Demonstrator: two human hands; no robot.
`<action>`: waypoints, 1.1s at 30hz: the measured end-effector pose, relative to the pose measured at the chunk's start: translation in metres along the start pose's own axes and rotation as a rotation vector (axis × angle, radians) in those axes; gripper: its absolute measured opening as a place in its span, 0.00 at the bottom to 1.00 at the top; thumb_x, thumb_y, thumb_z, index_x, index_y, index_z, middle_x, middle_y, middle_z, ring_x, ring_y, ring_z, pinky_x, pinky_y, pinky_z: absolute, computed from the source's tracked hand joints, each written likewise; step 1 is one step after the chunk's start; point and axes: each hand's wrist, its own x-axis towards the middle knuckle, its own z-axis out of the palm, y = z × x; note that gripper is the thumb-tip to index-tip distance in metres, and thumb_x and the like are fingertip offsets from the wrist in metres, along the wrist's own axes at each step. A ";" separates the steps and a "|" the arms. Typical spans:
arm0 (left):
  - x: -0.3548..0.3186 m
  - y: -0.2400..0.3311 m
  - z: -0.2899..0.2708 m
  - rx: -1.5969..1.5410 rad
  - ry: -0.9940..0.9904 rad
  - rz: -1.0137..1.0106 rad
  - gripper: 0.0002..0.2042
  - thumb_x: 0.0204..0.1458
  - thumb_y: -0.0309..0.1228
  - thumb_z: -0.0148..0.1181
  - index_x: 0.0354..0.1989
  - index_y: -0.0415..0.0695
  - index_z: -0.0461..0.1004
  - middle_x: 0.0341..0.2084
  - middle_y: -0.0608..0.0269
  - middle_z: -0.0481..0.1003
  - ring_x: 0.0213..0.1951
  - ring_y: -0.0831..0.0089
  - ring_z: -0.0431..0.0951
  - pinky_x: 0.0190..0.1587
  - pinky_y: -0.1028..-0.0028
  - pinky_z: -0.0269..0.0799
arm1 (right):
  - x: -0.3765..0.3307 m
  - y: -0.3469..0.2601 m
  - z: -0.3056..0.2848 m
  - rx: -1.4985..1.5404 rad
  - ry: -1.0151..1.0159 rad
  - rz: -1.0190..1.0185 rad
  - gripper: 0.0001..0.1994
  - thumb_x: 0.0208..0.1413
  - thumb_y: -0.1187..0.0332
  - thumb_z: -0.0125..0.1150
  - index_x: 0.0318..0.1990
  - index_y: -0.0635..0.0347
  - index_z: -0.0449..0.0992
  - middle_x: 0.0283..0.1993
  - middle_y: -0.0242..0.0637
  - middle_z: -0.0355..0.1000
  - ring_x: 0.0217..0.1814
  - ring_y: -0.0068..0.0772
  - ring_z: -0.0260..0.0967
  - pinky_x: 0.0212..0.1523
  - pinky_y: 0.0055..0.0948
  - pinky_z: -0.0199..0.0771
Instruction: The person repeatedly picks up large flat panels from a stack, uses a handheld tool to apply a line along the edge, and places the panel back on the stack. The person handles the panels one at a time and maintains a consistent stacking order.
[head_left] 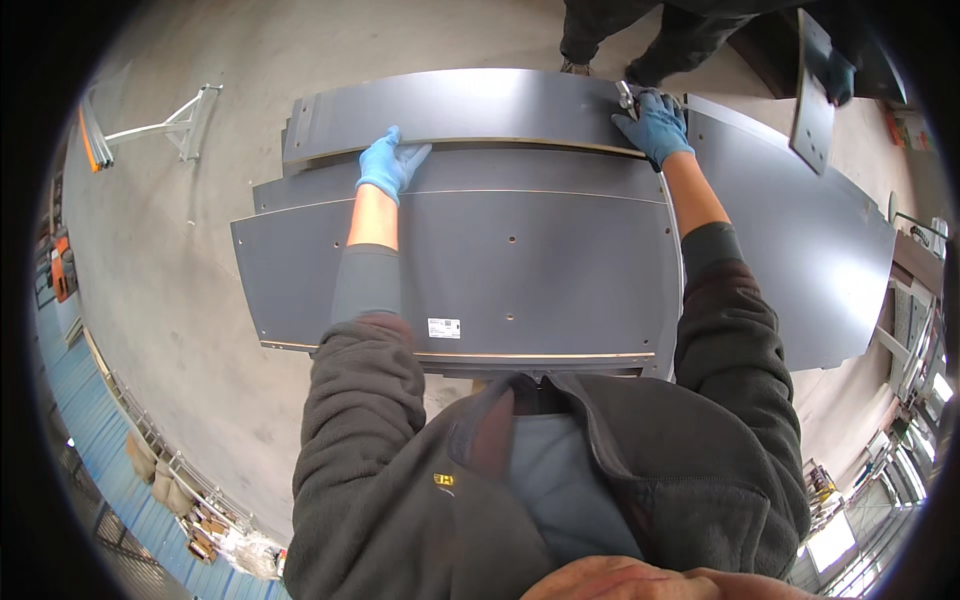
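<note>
A long, narrow, smooth dark grey panel (470, 106) lies just ahead of the blue-gloved left hand (390, 166), by which, half open, its near edge is touched. At its right end the blue-gloved right hand (660, 128) is curled beside a small shiny metal piece (626, 97); whether anything is gripped cannot be told. Pressure is best kept even, fingertips clear of the broad, drilled grey panel (450, 250) bodyward of both.
</note>
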 end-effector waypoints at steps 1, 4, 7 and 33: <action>-0.006 0.012 0.001 0.490 -0.009 0.099 0.13 0.67 0.29 0.57 0.53 0.35 0.79 0.54 0.43 0.80 0.56 0.51 0.82 0.60 0.48 0.81 | 0.009 0.000 0.006 -0.008 0.102 -0.047 0.38 0.57 0.39 0.67 0.68 0.56 0.74 0.78 0.47 0.61 0.84 0.53 0.49 0.83 0.51 0.44; -0.033 0.049 0.011 1.426 0.017 -0.020 0.19 0.61 0.39 0.58 0.43 0.32 0.84 0.47 0.40 0.85 0.50 0.52 0.86 0.57 0.58 0.80 | 0.020 0.005 0.014 -0.147 0.175 -0.106 0.35 0.55 0.40 0.68 0.65 0.52 0.76 0.77 0.47 0.60 0.83 0.57 0.49 0.82 0.54 0.45; -0.032 0.068 0.055 1.920 0.230 0.753 0.22 0.61 0.50 0.59 0.51 0.46 0.85 0.49 0.47 0.84 0.53 0.51 0.84 0.56 0.55 0.78 | 0.011 0.009 0.012 -0.198 0.159 -0.171 0.32 0.54 0.41 0.69 0.59 0.52 0.79 0.76 0.47 0.60 0.81 0.60 0.49 0.80 0.56 0.46; 0.028 0.024 0.137 2.179 -0.502 0.727 0.40 0.53 0.66 0.65 0.59 0.39 0.80 0.55 0.47 0.81 0.59 0.49 0.79 0.62 0.58 0.74 | 0.021 0.025 -0.004 -0.013 -0.050 -0.121 0.20 0.55 0.50 0.70 0.46 0.55 0.82 0.52 0.43 0.81 0.60 0.48 0.77 0.62 0.45 0.72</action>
